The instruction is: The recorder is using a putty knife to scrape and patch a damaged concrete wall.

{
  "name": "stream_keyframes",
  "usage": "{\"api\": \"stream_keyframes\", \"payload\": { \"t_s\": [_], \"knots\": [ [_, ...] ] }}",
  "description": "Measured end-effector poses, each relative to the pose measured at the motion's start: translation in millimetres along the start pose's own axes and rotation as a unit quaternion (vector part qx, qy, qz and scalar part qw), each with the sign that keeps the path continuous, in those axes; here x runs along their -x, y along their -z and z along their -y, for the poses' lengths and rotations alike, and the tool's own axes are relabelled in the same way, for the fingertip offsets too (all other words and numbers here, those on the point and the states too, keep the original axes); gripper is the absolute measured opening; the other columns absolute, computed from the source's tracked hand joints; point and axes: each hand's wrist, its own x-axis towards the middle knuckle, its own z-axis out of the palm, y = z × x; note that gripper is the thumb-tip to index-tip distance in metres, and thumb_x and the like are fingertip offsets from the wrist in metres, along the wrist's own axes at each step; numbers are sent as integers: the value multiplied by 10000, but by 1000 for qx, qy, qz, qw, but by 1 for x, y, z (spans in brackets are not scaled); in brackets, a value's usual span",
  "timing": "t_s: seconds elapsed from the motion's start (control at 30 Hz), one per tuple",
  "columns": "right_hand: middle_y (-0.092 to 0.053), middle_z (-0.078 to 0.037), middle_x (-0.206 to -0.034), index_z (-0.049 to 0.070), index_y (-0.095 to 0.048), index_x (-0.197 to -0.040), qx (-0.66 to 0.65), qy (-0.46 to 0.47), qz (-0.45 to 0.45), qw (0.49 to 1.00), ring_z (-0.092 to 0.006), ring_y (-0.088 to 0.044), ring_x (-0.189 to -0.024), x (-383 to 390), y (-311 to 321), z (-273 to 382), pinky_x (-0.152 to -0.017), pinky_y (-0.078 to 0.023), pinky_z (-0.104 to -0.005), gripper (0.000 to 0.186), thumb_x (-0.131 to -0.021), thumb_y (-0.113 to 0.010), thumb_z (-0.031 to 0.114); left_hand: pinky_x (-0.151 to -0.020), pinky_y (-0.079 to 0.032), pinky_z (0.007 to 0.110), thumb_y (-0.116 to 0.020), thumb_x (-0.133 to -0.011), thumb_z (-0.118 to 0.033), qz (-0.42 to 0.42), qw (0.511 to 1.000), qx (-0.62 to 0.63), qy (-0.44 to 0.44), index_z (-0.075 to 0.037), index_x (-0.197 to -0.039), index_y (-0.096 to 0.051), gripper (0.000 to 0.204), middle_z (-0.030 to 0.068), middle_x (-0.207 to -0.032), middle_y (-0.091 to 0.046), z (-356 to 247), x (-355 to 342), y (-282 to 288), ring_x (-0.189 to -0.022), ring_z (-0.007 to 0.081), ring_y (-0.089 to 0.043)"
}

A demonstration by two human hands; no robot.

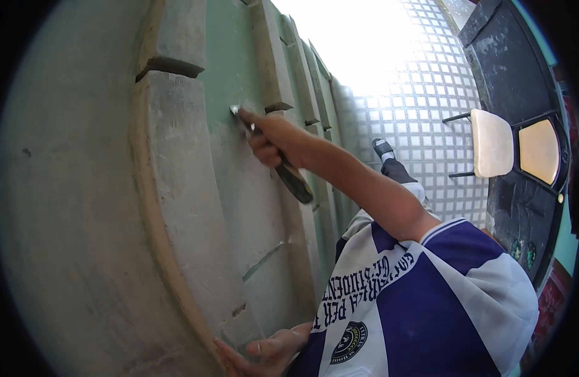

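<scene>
My right hand [273, 139] is wrapped around a scraper [292, 179] with a black and yellow handle. Its pale, blurred tip meets a green-painted panel [229, 75] between raised grey mouldings; the finger nearest the tip reaches along the tool. Just below the tip, the surface turns from green to patchy grey-white. At the bottom, my left hand [273, 349] has its fingers apart and holds nothing. Its fingertips are by the edge of a long grey moulding [182, 207]; whether they touch it I cannot tell.
A broad grey surface [76, 188] fills the left side. More ridged mouldings [273, 56] run beside the panel. On the right, a chair [492, 144] with a cream seat stands on the tiled floor [427, 119], in front of a dark panel [512, 56]. Bright glare covers the top.
</scene>
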Motion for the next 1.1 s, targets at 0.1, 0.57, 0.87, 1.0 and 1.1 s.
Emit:
{"api": "stream_keyframes", "payload": {
  "t_s": [0.1, 0.57, 0.87, 1.0, 1.1],
  "knots": [
    [-276, 95, -539, 161, -367, -668, -4, 71, -56, 996, -32, -264, -394, -6, 10, 16, -338, -207, -222, 532, -1005, -498, 551, -670, -426, 402, -504, -934, -512, 2, 998, 64, 20, -15, -986, -770, 566, 145, -888, -711, -11, 0, -8, -756, 238, -584],
    [-305, 87, -515, 136, -412, -669, 39, -33, -8, 999, -31, -286, -381, 21, -9, -27, -329, -206, -224, 550, -980, -534, 572, -766, -400, 403, -543, -904, -479, -10, 1000, 10, -9, -36, -906, -745, 487, 161, -873, -678, 4, -5, 4, -769, 279, -585],
    [-272, 92, -539, 129, -416, -735, -12, 49, -17, 999, -18, -267, -386, -6, 5, 10, -330, -191, -211, 486, -1004, -527, 518, -733, -355, 382, -434, -967, -538, 64, 992, -109, -14, -211, -924, -786, 483, 31, -867, -632, -10, -6, 8, -774, 223, -563],
    [-275, 95, -541, 143, -385, -735, -1, 52, -27, 998, -16, -260, -389, -6, 3, 10, -325, -191, -215, 473, -1012, -521, 502, -705, -375, 391, -404, -976, -558, 66, 984, -167, -21, -218, -900, -800, 527, 21, -870, -650, -15, -11, 12, -765, 212, -567],
    [-276, 95, -538, 139, -385, -724, 11, 38, -18, 999, -15, -263, -390, 1, 5, -3, -325, -191, -213, 486, -1014, -511, 509, -694, -379, 392, -411, -975, -555, 64, 987, -146, -22, -219, -903, -799, 519, 16, -868, -648, -13, -9, 9, -756, 211, -568]
  ]
}}
